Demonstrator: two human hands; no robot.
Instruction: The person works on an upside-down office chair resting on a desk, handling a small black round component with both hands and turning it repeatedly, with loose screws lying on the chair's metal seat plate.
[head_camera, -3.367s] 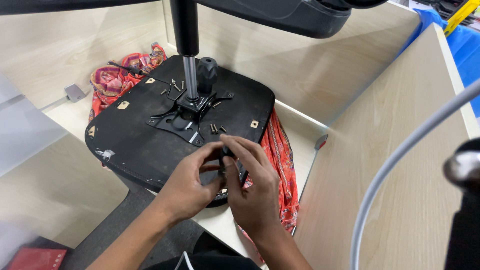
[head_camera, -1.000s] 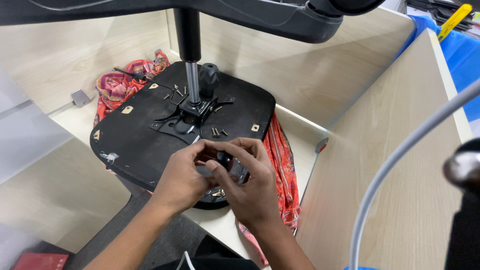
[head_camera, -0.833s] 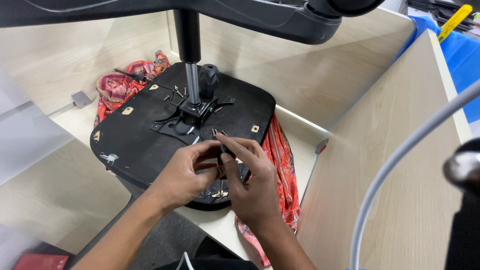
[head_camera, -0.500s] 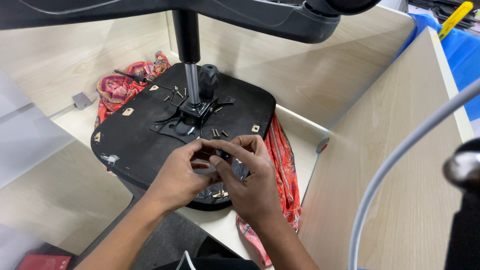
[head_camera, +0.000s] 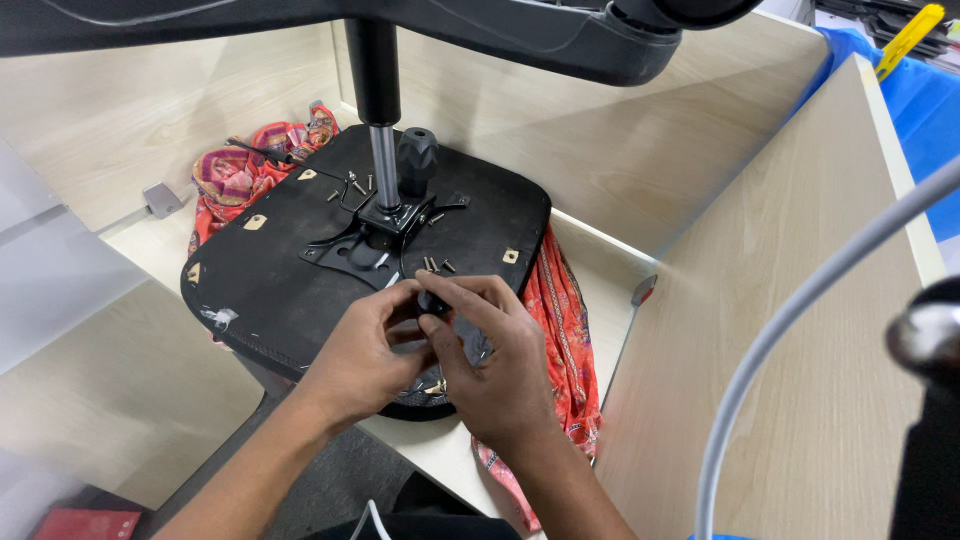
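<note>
A small, stiff black part (head_camera: 437, 302), likely light and best pinched at its edges, is grasped by the left hand (head_camera: 365, 350) and right hand (head_camera: 492, 352) over the seat base (head_camera: 260, 290)

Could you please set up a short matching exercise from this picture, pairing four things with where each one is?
Things:
1. small dark part
2. loose screws
3. patterned red cloth
4. black knob

Places:
A. standing upright beside the metal column
B. pinched between the left hand and the right hand
C. spread under the black seat base on the desk
D. lying on the seat base just beyond the fingers

Pairs: 1-B, 2-D, 3-C, 4-A
</note>
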